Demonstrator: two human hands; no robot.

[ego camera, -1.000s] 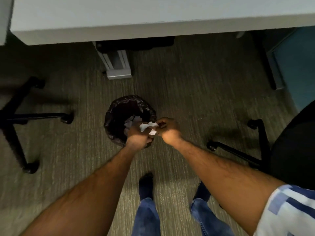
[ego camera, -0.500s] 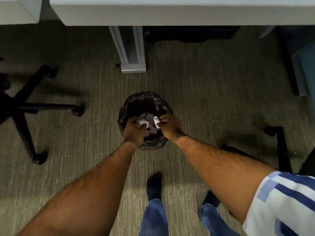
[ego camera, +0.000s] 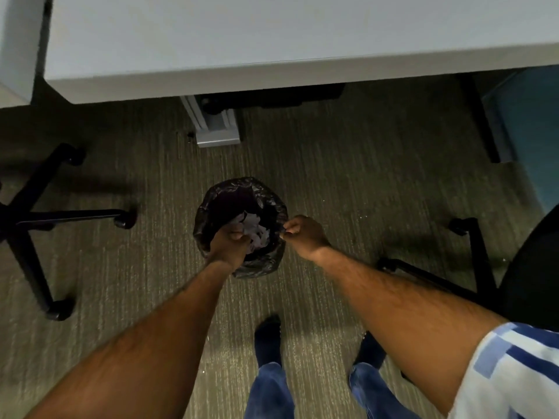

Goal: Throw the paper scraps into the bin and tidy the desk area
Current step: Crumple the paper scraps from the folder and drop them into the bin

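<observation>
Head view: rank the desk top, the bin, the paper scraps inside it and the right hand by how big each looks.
1. Desk top, by far the largest.
2. Bin.
3. Paper scraps and right hand: about alike, and the hand is nearer the camera, so I won't rank them.

Striped grey carpet (ego camera: pixel 348 164) bears a black-lined bin (ego camera: pixel 260 264), desk leg (ego camera: pixel 217 137) and chair bases (ego camera: pixel 30 219).

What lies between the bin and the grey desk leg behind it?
In the head view, only bare carpet lies between the bin and the desk leg. No paper scrap or other object shows on that stretch.
</observation>
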